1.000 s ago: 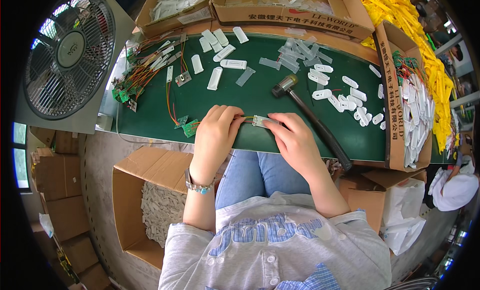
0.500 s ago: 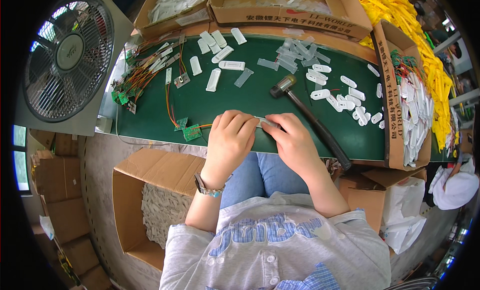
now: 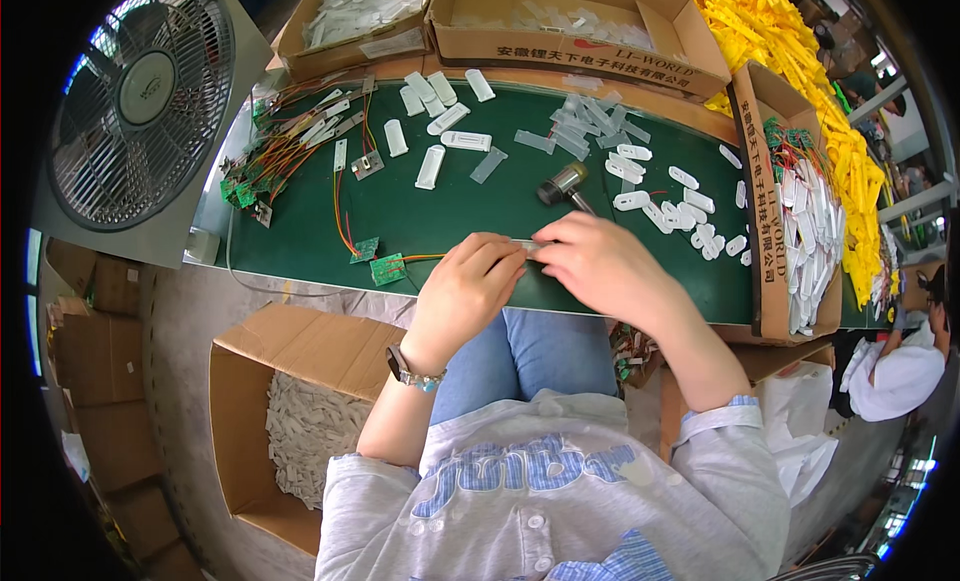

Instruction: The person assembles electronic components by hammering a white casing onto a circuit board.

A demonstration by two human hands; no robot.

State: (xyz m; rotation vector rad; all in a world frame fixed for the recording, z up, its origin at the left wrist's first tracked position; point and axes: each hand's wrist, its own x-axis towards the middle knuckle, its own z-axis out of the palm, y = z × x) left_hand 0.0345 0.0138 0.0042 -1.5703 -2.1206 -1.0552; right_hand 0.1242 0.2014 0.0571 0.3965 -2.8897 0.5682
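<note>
Close to the bench's front edge, my left hand [image 3: 468,286] is closed around a small white plastic case [image 3: 524,246], mostly hidden by the fingers. Red and yellow wires [image 3: 425,257] run from under this hand to a green circuit board [image 3: 388,270] on its left. My right hand [image 3: 610,266] pinches the case's right end with thumb and fingertips. A hammer [image 3: 562,184] lies just beyond the right hand; its handle is hidden beneath that hand and forearm.
White case halves [image 3: 430,168], clear plastic strips [image 3: 590,121] and small white covers [image 3: 685,216] lie on the green bench [image 3: 320,256]. Wired boards [image 3: 240,193] pile up at left by a fan [image 3: 145,86]. Cardboard boxes [image 3: 600,59] line the back; another box [image 3: 755,271] holds wired strips.
My right hand has turned and swung inward over the hammer's handle, with its forearm slanting more. The left hand keeps the case in nearly the same place. The whole view has shifted slightly.
</note>
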